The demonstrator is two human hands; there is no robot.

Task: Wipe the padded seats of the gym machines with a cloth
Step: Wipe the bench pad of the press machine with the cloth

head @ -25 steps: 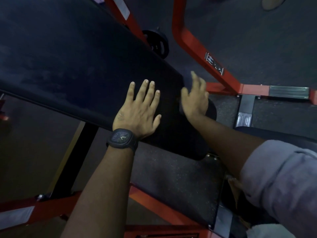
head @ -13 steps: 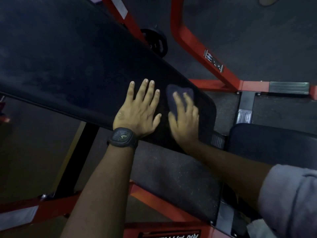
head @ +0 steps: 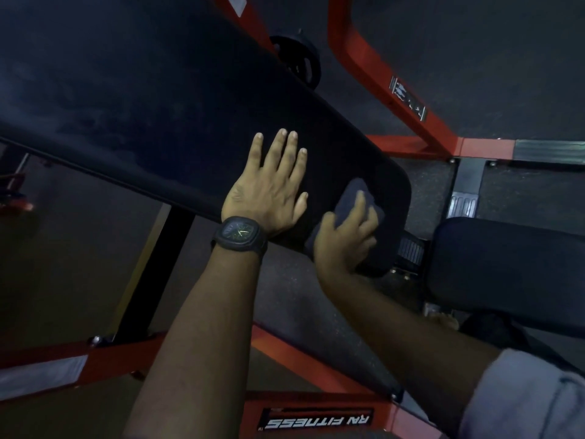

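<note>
Head view, looking down: dark speckled rubber floor [head: 474, 42] fills the background. Across it slants a long black padded seat [head: 142, 106], the biggest thing here, its rounded end pointing to the lower right. A red steel machine frame [head: 364, 61] runs behind and under the pad, with a bar along the bottom that carries a black label [head: 316, 421] with upside-down white lettering. A second black padded cushion [head: 506, 267] sits at the right, just beside the long pad's end but apart from it. A grey rolled sleeve [head: 522, 397] shows at the lower right corner.

The left hand [head: 269, 188] lies flat on the long pad near its lower edge, fingers straight and slightly spread, holding nothing. Just beside it, the right hand [head: 342, 245] has its grip closed over a folded dark blue-grey cloth [head: 354, 191], fingers bent across the top and thumb at the side. The cloth is pressed against the pad's rounded end, close to the lower edge. A square black wristwatch [head: 239, 236] sits on the left wrist.
</note>
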